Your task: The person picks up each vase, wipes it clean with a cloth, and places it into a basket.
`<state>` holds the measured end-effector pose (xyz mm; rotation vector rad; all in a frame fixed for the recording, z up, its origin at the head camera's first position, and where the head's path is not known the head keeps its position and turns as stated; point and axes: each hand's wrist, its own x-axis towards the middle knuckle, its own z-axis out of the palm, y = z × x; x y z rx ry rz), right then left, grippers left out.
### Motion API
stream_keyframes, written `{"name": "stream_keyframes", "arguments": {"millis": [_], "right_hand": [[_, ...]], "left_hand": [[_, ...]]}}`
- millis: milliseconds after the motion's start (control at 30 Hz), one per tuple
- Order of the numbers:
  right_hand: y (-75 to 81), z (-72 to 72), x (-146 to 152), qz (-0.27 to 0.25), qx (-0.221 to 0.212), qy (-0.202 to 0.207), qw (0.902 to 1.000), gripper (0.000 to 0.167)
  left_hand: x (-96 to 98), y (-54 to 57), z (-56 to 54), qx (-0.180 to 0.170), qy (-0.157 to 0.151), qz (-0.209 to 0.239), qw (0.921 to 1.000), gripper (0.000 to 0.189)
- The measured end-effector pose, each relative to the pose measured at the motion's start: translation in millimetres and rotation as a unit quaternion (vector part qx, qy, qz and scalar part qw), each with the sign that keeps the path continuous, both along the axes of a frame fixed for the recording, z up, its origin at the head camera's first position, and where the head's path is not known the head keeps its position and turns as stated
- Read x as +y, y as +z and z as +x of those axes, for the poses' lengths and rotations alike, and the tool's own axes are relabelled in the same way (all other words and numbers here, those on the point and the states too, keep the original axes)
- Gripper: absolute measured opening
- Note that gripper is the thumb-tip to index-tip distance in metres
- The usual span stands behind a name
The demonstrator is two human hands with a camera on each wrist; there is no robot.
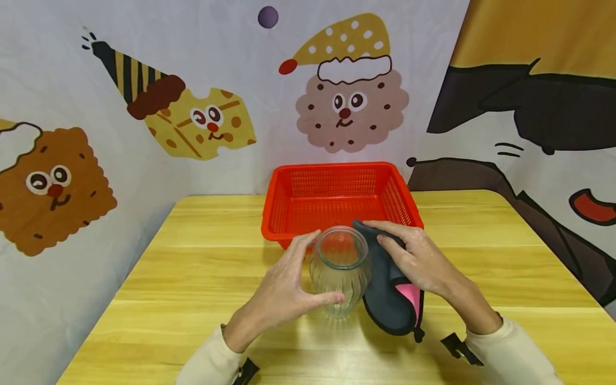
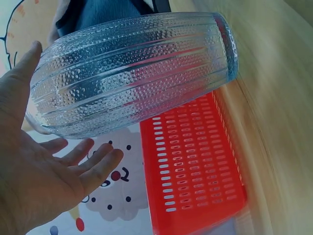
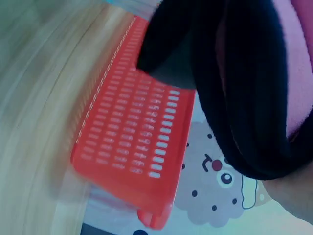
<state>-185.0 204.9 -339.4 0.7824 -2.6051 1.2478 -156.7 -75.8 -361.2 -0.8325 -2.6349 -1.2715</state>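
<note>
The ribbed jar (image 1: 340, 278) was clear glass, glossy, pebbled between its smooth ribs, while at its three o'clock the dark mitt-like piece (image 1: 385, 305) looked to be matt, smooth cloth with a soft pink cloth lining (image 1: 410, 293). At twelve o'clock stood a basket (image 1: 332, 182) of perforated red plastic, faintly shiny, before a matt printed cloth backdrop (image 1: 216, 43). The wood-grained tabletop (image 1: 192, 278) looked smooth, its sheen brightest toward six o'clock.

head view bright, evenly lit; pale glare on bench (image 1: 332, 347) front, soft shadows. l wrist: sharp highlights on glass jar (image 2: 132, 73), bench a bit blurry. r wrist: hazy, basket (image 3: 124, 107) slightly blurred, mitt (image 3: 254, 98) v. dark.
</note>
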Motion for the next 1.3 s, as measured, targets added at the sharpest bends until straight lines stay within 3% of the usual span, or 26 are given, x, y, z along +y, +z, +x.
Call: {"name": "stream_keyframes", "arguments": {"millis": [200, 633, 1000, 1300], "right_hand": [[-1.8, -1.0, -8, -0.023, 0.030, 0.029, 0.9989, 0.039], [-5.4, -4.4, -10, 0.015, 0.006, 0.071, 0.9973, 0.039], [-5.7, -8.5, -12, 0.012, 0.004, 0.087, 0.9961, 0.040], [-8.5, -9.8, -9, 0.018, -0.010, 0.090, 0.9957, 0.041]], "left_hand": [[2.2, -0.4, -1.3, 0.009, -0.025, 0.015, 0.9996, 0.098], [0.7, -2.3, -2.7, 0.040, -0.067, -0.012, 0.9969, 0.101], [-2.3, 0.2, -3.1, 0.042, -0.080, -0.020, 0.9957, 0.103], [-2.5, 1.1, -4.4, 0.032, -0.109, 0.002, 0.9935, 0.103]]}}
